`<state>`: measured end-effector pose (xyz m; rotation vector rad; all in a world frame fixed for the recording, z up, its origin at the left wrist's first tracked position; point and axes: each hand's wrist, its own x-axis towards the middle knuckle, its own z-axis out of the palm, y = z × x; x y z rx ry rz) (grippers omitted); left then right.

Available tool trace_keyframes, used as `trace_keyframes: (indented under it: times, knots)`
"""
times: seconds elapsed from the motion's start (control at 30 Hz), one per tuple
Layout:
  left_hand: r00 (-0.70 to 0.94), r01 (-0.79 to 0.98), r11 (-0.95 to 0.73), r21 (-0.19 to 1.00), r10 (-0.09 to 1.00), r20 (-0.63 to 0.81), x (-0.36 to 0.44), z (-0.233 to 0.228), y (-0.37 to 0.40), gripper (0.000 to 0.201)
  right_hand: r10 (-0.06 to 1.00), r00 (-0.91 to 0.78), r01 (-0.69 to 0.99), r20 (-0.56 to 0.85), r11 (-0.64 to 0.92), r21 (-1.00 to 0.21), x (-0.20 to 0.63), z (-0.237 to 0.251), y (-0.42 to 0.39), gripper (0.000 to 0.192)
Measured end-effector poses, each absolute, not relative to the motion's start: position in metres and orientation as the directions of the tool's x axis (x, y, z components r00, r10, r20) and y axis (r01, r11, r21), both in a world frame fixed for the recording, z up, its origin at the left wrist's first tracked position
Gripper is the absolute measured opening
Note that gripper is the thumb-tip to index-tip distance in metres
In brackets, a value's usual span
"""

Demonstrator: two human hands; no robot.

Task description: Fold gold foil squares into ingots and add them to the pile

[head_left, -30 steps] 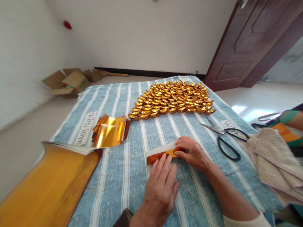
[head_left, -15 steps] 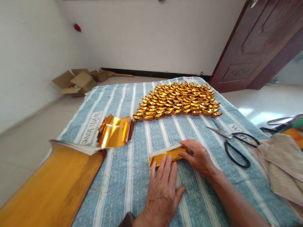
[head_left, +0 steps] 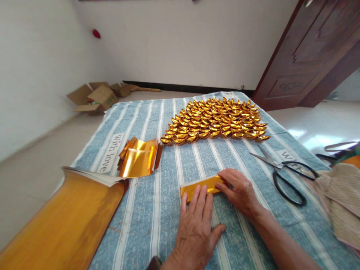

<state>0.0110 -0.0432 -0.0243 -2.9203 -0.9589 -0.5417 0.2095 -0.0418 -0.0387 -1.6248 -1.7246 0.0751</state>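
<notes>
at far left i have a pile of large gold foil sheets (head_left: 64,217), its pale upper edges curling. beyond it, on the floor, is an open cardboard box (head_left: 97,98). next come smaller cut gold foil pieces (head_left: 140,159), stacked and bowed upward. my left hand (head_left: 194,225) lies open and palm down, fingers slightly apart, their tips resting on a folded gold foil strip (head_left: 211,185) without gripping it. that strip lies flat on the striped tablecloth (head_left: 143,228), between me and rows of boat-shaped gold foil ingots (head_left: 216,122). my right hand (head_left: 239,191) is nearly closed, thumb and fingers pinching the strip's right end. farther right are open black-handled scissors (head_left: 277,165) and a folded beige cloth (head_left: 343,195).

i judge that uneven pressure could skew the crease, since a pale margin shows along the far edge; slick foil might slide if my left fingertips lift. a careless right elbow could catch the scissors.

the tablecloth reads "with love" at left; at right, the scissors partly cover "with". the box's green print is too small to read.
</notes>
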Motion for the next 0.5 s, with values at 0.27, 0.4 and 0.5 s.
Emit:
trace_keyframes:
  times: [0.27, 0.4, 0.5]
  knots:
    - [0.753, 0.582, -0.809, 0.084, 0.575, 0.319, 0.0127, -0.0245, -0.0401, 0.058, 0.871, 0.085, 0.844, 0.484, 0.194, -0.499, 0.2078, -0.0373, -0.0409, 0.01]
    - [0.749, 0.587, -0.804, 0.093, 0.583, 0.315, 0.0123, -0.0249, -0.0394, 0.06, 0.869, 0.079, 0.854, 0.489, 0.194, -0.483, 0.2064, -0.0366, -0.0405, 0.008]
    - [0.745, 0.592, -0.799, 0.106, 0.593, 0.305, 0.0118, -0.0254, -0.0387, 0.061, 0.861, 0.073, 0.867, 0.503, 0.194, -0.459, 0.2059, -0.0368, -0.0403, 0.009]
